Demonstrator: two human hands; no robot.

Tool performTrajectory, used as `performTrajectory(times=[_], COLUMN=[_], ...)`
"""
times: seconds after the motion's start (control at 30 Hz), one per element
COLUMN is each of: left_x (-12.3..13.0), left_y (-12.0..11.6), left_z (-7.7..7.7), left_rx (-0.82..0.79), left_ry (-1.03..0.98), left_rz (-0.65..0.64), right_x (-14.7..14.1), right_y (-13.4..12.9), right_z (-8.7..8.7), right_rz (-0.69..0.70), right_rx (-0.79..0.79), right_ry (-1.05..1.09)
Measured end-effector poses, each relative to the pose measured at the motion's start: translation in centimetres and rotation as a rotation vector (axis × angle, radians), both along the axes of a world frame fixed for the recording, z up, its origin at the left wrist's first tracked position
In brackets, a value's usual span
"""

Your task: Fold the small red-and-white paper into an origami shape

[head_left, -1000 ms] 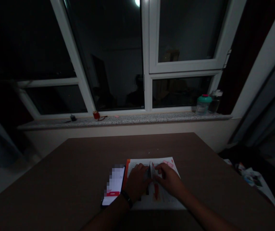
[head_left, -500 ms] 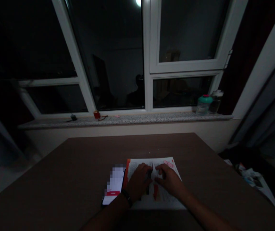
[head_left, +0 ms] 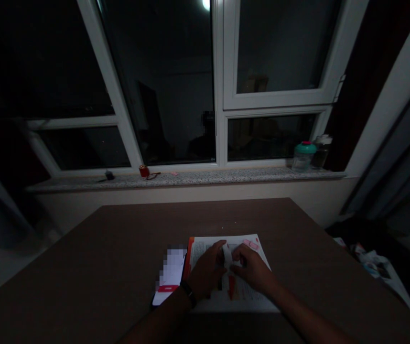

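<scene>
A white curved strip [head_left: 227, 257], perhaps paper or tape, stands between my hands over a printed book or magazine [head_left: 241, 306]. My left hand [head_left: 208, 268], with a dark band on its wrist, curls its fingers and thumb around the strip's left side. My right hand [head_left: 253, 270] is closed, fingers bent toward the thumb, at the strip's right side. The exact contact of the fingertips is too dark to make out. A pink item [head_left: 250, 244] lies at the page's upper right corner, just beyond my right hand.
A lit phone [head_left: 172, 272] lies left of the book on the brown table [head_left: 126, 239]. Across the table, a granite windowsill [head_left: 205, 177] holds a small red container [head_left: 144, 171] and a teal-lidded bottle [head_left: 303, 155]. Papers [head_left: 380, 270] lie beyond the table's right edge.
The white strip now stands up more and shows more clearly between my hands. My right fingers have curled in more; my left fingers have shifted slightly. Book and phone stay put.
</scene>
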State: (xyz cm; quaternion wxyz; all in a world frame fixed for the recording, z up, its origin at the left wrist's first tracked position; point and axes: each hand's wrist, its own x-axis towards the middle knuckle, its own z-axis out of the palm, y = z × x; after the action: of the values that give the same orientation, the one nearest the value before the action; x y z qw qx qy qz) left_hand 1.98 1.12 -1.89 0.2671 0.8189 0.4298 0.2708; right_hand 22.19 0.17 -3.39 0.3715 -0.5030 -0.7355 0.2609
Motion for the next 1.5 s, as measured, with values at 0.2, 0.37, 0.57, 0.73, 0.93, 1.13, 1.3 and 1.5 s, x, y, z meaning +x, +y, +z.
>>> performTrajectory(times=[0.2,0.37,0.57,0.73,0.93,1.13,1.3,1.5], left_x=[-0.2,-0.8,-1.0,-0.8,-0.5,-0.5,-0.5,-0.8], left_y=[0.1,0.2,0.2,0.2,0.1,0.0,-0.5,-0.9], left_z=[-0.1,-0.3,0.2,0.4,0.8,1.2,1.9,1.6], left_rx=[0.02,0.117,0.149,0.242,0.313,0.344,0.361,0.305], left_ry=[0.028,0.138,0.152,0.212,0.346,0.419,0.463,0.422], left_rz=[-0.034,-0.124,-0.121,-0.126,-0.156,-0.168,-0.158,-0.137], right_x=[0.1,0.4,1.0,1.7,2.3,2.3,2.6,2.0], right_y=[0.0,0.3,0.6,0.6,0.3,-0.4,-0.7,-0.7], right_z=[0.5,-0.1,0.0,0.7,2.0,3.5,3.6,2.5], right_rz=[0.105,0.117,0.204,0.314,0.4,0.34,0.33,0.166], right_rx=[0.01,0.03,0.077,0.142,0.184,0.208,0.216,0.128], right_ry=[0.025,0.031,0.002,-0.07,-0.23,-0.339,-0.382,-0.384])
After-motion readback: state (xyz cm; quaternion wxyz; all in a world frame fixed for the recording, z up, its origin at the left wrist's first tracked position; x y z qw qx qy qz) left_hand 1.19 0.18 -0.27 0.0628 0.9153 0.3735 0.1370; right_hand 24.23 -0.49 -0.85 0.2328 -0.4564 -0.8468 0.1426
